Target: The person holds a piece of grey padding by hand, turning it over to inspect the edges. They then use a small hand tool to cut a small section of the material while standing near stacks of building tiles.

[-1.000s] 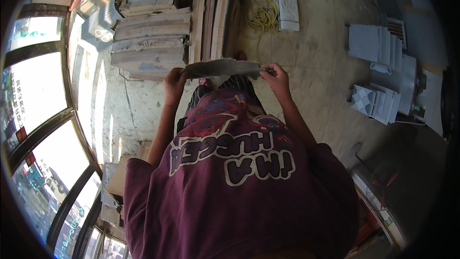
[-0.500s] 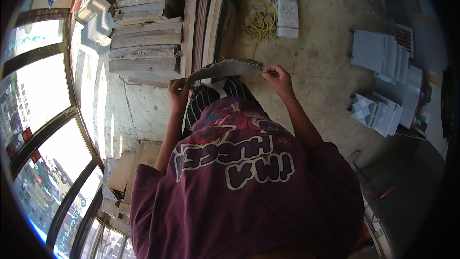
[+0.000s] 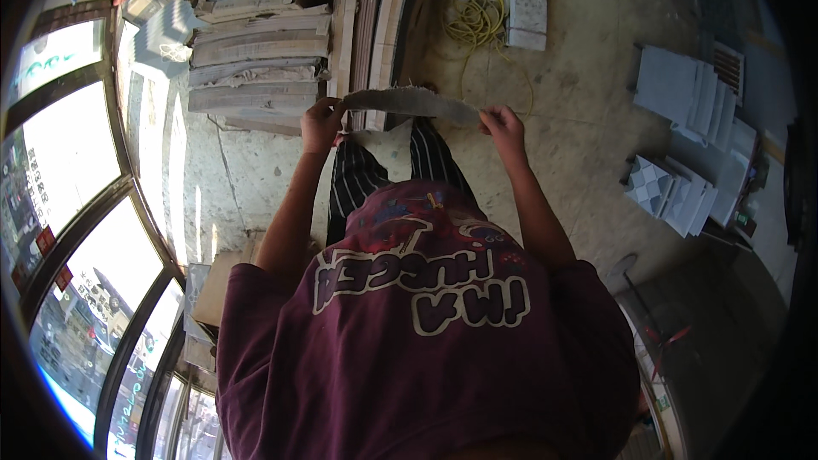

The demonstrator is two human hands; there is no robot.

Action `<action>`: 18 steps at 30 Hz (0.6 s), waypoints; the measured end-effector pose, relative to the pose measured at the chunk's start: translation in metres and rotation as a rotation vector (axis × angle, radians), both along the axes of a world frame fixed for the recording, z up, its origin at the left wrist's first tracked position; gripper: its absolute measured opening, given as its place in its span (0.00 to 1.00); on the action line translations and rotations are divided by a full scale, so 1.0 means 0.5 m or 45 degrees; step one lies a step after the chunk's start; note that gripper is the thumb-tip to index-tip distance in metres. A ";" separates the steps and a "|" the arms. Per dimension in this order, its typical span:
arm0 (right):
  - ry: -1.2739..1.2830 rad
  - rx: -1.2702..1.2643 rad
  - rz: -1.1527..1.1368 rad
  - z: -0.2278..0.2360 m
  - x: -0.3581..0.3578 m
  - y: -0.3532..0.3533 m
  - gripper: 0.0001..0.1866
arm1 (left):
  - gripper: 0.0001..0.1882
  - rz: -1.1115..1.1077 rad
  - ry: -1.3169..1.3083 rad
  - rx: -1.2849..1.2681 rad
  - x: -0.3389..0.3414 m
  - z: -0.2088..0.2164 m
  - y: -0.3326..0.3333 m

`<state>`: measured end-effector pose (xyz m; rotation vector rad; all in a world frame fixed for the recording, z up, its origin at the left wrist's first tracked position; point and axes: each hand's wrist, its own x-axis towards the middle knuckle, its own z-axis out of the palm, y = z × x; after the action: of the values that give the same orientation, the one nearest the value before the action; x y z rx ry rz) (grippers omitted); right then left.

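Note:
A grey strip of cloth with a frayed far edge (image 3: pixel 409 102) is stretched between my hands, bowing slightly upward in the middle. My left hand (image 3: pixel 321 125) pinches its left end, and my right hand (image 3: pixel 503 128) grips the right end between thumb and fingers. The strip hangs in front of my legs in striped trousers (image 3: pixel 439 158). Just beyond it stand long cardboard cartons (image 3: pixel 368 30) set upright side by side; the cloth hides their near ends in part.
More stacked cartons (image 3: pixel 256 60) lie to the far left, beside a row of windows (image 3: pixel 72 140). A coiled yellow cable (image 3: pixel 473 13) rests on the concrete floor next to a pale block (image 3: pixel 525 8). Tile samples (image 3: pixel 686 94) lean at the right, and a pedestal fan (image 3: pixel 666 338) stands behind.
Both hands have lifted a little farther out from my body, the left one most. The cloth turns more of its flat face toward me, and my view has shifted slightly.

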<state>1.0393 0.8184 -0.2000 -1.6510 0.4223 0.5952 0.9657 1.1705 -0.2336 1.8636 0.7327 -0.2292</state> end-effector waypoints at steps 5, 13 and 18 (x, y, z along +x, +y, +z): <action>-0.002 0.045 0.033 -0.076 0.053 0.043 0.07 | 0.09 -0.098 -0.066 0.065 0.094 -0.068 0.061; -0.120 -0.092 0.102 -0.130 0.251 0.160 0.07 | 0.11 -0.173 -0.026 0.537 0.330 -0.142 0.150; -0.260 0.077 -0.062 -0.175 0.367 0.224 0.07 | 0.14 -0.041 -0.190 0.522 0.478 -0.157 0.211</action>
<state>1.2229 0.9302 -0.2874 -1.6203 0.2916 0.3951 1.2045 1.2759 -0.3121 2.2537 0.6823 0.0453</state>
